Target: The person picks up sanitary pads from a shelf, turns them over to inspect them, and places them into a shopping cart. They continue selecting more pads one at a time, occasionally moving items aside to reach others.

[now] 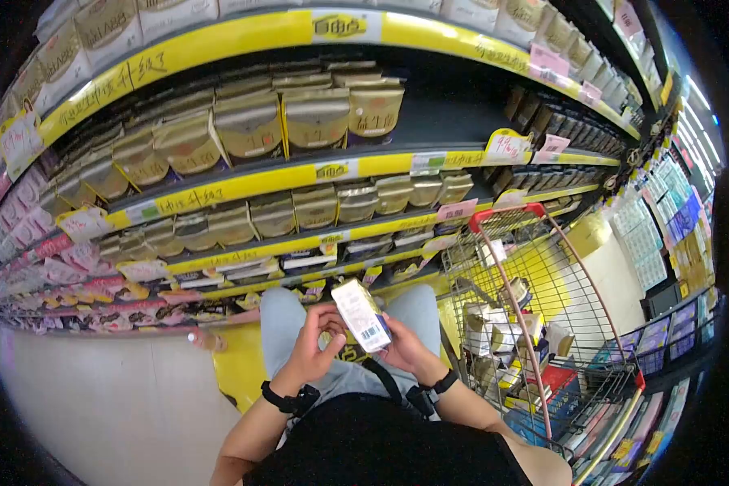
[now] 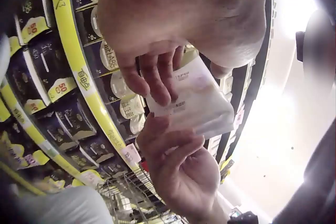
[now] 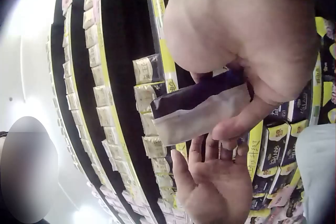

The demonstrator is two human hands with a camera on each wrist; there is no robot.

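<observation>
A small white packet (image 1: pixel 362 314) with a barcode is held up in front of my lap. My right hand (image 1: pixel 405 344) grips it from the right, and the right wrist view shows the thumb (image 3: pixel 239 124) curled under the packet (image 3: pixel 199 109), which has one dark purple side. My left hand (image 1: pixel 312 344) is at its left edge. In the left wrist view its loosely bent fingers (image 2: pixel 155 77) rest on the packet's (image 2: pixel 202 103) printed white face. The right hand (image 2: pixel 181 169) cups it from below there.
Yellow-edged shelves (image 1: pixel 243 188) of gold pouches (image 1: pixel 316 117) fill the wall ahead, with dark and pink packs lower down. A wire shopping cart (image 1: pixel 535 324) with a red handle stands at my right, holding several boxed goods. Pale floor (image 1: pixel 105 405) lies to the left.
</observation>
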